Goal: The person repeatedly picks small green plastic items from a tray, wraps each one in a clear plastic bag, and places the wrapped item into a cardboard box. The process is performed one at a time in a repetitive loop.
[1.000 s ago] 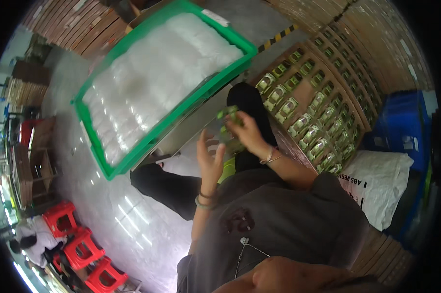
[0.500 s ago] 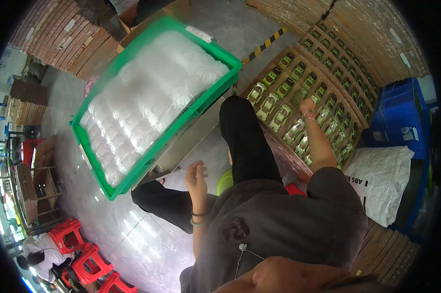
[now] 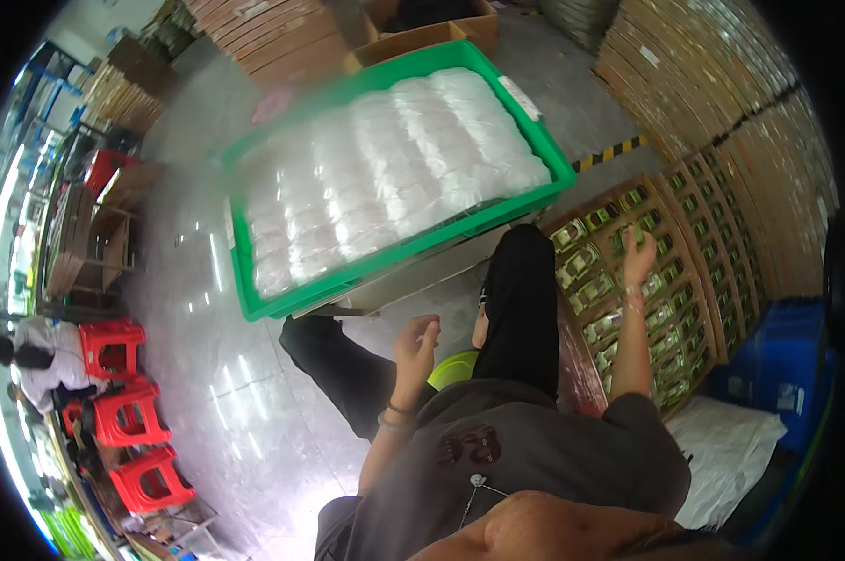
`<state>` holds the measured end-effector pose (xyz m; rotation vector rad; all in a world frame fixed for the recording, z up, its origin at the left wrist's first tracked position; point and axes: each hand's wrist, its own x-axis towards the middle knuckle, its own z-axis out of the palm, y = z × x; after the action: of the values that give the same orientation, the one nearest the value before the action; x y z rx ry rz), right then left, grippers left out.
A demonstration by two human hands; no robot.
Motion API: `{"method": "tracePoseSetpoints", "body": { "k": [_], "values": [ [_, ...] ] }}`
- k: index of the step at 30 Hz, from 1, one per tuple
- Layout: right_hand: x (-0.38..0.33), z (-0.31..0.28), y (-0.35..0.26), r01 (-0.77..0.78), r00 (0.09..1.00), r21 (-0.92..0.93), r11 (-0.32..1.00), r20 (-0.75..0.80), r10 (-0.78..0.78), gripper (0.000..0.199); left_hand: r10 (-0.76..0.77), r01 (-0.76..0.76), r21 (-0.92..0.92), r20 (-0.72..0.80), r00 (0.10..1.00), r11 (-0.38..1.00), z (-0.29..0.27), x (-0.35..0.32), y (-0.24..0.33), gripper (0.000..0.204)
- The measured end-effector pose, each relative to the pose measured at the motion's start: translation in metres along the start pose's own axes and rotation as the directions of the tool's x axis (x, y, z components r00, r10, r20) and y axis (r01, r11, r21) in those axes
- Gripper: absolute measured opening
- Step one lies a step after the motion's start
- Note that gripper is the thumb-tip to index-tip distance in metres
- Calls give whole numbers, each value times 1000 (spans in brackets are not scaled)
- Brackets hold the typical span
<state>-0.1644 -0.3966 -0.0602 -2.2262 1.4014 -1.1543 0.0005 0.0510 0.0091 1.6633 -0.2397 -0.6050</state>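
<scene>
Plastic (image 3: 385, 178) fills the green tub (image 3: 555, 183). In front of it, the left hand (image 3: 417, 348) is empty, loosely bent. Right of the tub, the right hand (image 3: 639, 256) is at a green toy car (image 3: 620, 242); I can't tell if it grips. Handling it seems the step, needing a gentle pinch. Farther right, the label (image 3: 790, 399) on the blue bin (image 3: 776, 351) can't be read.

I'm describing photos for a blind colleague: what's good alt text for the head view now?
A person's right hand is at a brown tray of small green cars; the left hand is raised, apparently empty. Ahead, a green crate holds shiny plastic-wrapped items.
</scene>
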Motion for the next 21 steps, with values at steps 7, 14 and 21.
{"method": "tracePoseSetpoints", "body": {
  "k": [7, 14, 21],
  "values": [
    [-19, -103, -211, -28, 734, 584, 811, 563, -380, 12, 364, -320, -215, 211, 907, 923, 23, 12, 27, 53],
    [-30, -65, -349, -241, -100, 685, 688, 688, -719, 14, 242, 149, -646, 475, 846, 749, 16, 1, 42, 56],
    [80, 156, -428, 653, 531, 458, 604, 292, -796, 16, -25, 176, -556, 269, 963, 812, -16, -10, 28, 45]
  ]
}}
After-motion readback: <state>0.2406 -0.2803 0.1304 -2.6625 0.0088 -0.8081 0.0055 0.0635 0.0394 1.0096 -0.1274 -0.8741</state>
